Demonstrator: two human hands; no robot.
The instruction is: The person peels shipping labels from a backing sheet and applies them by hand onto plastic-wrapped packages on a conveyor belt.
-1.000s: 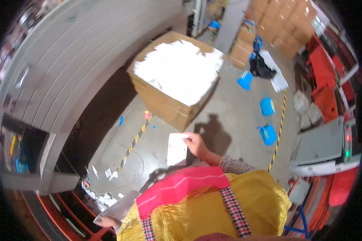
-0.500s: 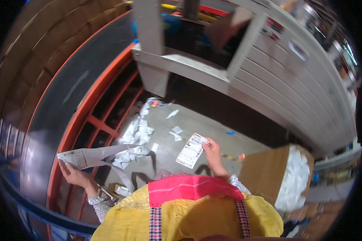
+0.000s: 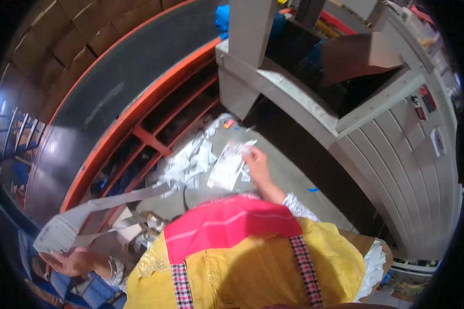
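My left hand (image 3: 76, 261), low at the far left, grips the end of a white printed label strip (image 3: 58, 233). From there a long pale band runs right toward the floor by the conveyor's frame. Near the middle of the view, my right hand (image 3: 259, 167) pinches the upper right corner of a white shipping label (image 3: 227, 169). Its print is blurred. This label hangs above the floor, in front of a heap of crumpled white paper strips (image 3: 188, 162).
A black conveyor belt (image 3: 123, 77) with an orange frame curves along the left, beside stacked cardboard boxes (image 3: 51, 51). A grey metal chute (image 3: 397, 175) stands at the right. At the lower right is a cardboard box with white paper (image 3: 372, 270).
The whole view has turned, so the conveyor and chute appear shifted right. My left hand with the strip sits lower and further left; my right hand with the label is higher and further left.
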